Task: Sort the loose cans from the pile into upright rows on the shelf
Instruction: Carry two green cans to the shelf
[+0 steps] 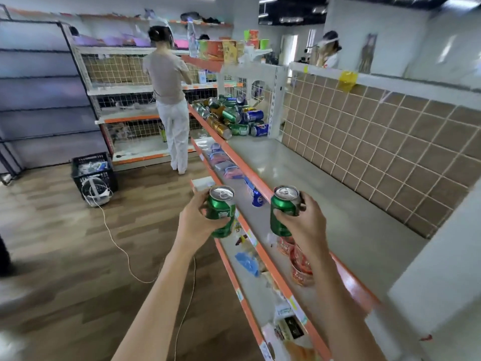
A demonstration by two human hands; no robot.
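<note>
Left hand (194, 220) grip wraps one green can (220, 212), right hand (305, 220) grip wraps another green can (283, 211); both upright, held near the shelf (338, 204), likely for placing in rows. Pile (231, 115) lies far along it.

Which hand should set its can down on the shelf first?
Probably the right hand: its green can is already over the shelf, while the left hand holds its can out over the front edge.
</note>
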